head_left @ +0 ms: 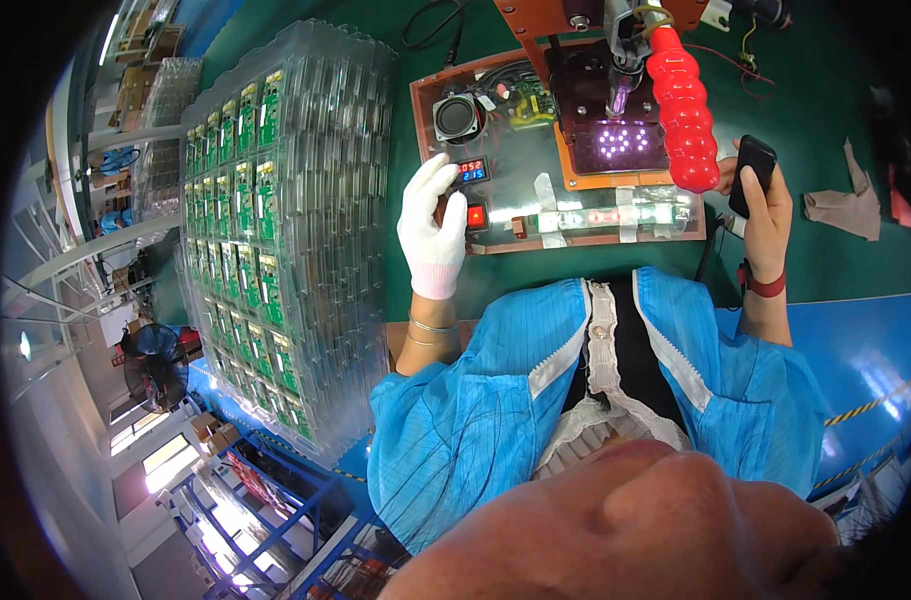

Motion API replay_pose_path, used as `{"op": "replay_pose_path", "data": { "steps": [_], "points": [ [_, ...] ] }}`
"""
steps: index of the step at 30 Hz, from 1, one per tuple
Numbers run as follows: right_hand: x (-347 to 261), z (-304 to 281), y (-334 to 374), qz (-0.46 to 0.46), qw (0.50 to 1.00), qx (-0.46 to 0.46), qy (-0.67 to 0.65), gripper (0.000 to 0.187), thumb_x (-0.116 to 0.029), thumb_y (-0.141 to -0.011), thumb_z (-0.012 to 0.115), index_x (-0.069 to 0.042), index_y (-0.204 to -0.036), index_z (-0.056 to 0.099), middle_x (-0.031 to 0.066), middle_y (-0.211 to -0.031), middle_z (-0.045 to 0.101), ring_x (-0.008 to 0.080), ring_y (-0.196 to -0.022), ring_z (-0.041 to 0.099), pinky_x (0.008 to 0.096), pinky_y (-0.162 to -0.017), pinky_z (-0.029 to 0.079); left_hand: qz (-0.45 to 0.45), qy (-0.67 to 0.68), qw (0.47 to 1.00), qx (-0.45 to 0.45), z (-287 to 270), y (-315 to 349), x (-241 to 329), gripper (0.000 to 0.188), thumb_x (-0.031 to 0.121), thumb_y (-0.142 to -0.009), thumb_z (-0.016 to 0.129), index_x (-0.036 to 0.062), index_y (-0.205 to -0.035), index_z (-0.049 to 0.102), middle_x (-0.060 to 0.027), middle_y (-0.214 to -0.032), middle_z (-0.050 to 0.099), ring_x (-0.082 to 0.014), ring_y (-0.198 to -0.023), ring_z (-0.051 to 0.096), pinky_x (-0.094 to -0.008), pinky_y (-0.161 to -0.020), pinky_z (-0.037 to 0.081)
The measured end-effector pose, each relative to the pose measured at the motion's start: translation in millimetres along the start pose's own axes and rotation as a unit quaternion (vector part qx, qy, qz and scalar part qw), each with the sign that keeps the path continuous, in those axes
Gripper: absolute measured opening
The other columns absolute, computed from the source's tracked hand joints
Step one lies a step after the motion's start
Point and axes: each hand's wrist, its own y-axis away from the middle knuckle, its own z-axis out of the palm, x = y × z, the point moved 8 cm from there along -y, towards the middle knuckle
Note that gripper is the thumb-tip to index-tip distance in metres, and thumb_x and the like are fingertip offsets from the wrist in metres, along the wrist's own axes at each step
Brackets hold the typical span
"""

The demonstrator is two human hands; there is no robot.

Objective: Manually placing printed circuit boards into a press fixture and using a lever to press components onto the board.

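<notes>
My left hand (432,228), in a white glove, lies at the left edge of a clear-topped test box (511,155). Its fingers are stretched out beside a small digital meter (472,171), and the thumb is close to a red lit switch (477,216). I see nothing held in that hand. My right hand (767,215), bare with a red band at the wrist, is closed around a black phone-shaped device (752,176) to the right of the box. A thick red segmented handle (684,110) stands between the box's lit LED board (624,144) and that hand.
Tall stacks of clear plastic trays (341,200) with green circuit boards (268,200) rise at my left. A round speaker (458,118) sits in the box. An orange press frame (524,18) stands behind. A beige cloth scrap (848,205) lies on the green mat at right.
</notes>
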Motion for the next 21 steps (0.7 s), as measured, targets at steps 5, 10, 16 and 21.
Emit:
{"op": "replay_pose_path", "data": {
  "steps": [5,10,16,21],
  "points": [
    [5,-7,-7,0.053,0.984,0.006,-0.170,0.042,-0.013,-0.105,0.042,0.002,-0.144,0.041,0.0191,-0.123,0.062,0.0216,-0.099,0.063,0.0318,-0.090,0.051,-0.001,0.007,1.000,-0.001,0,1,-1,0.038,-0.007,-0.081,0.060,-0.0005,-0.118,0.066,-0.0140,-0.133,0.062,-0.0225,-0.111,0.061,-0.0299,-0.095,0.049],
    [5,-4,-8,0.108,0.950,0.017,-0.294,0.045,-0.011,-0.106,0.040,0.000,-0.149,0.033,0.0231,-0.138,0.053,0.0280,-0.116,0.062,0.0370,-0.099,0.050,0.006,0.000,1.000,0.000,0,1,-1,0.038,-0.007,-0.081,0.060,-0.0003,-0.118,0.067,-0.0139,-0.133,0.062,-0.0226,-0.112,0.061,-0.0298,-0.095,0.049],
    [2,2,-8,0.069,0.976,0.009,-0.207,0.046,-0.011,-0.106,0.038,-0.002,-0.150,0.029,0.0235,-0.145,0.047,0.0313,-0.127,0.057,0.0416,-0.107,0.047,0.006,-0.001,1.000,-0.001,0,0,0,0.038,-0.007,-0.081,0.060,-0.0002,-0.118,0.067,-0.0139,-0.132,0.062,-0.0226,-0.112,0.061,-0.0299,-0.096,0.049],
    [3,1,-9,0.045,0.985,0.011,-0.168,0.045,-0.011,-0.106,0.038,-0.002,-0.150,0.030,0.0228,-0.145,0.048,0.0311,-0.127,0.057,0.0414,-0.107,0.047,0.006,-0.004,1.000,0.001,0,0,1,0.037,-0.007,-0.081,0.060,-0.0003,-0.117,0.067,-0.0140,-0.132,0.062,-0.0226,-0.112,0.061,-0.0299,-0.096,0.049]
  ]
}}
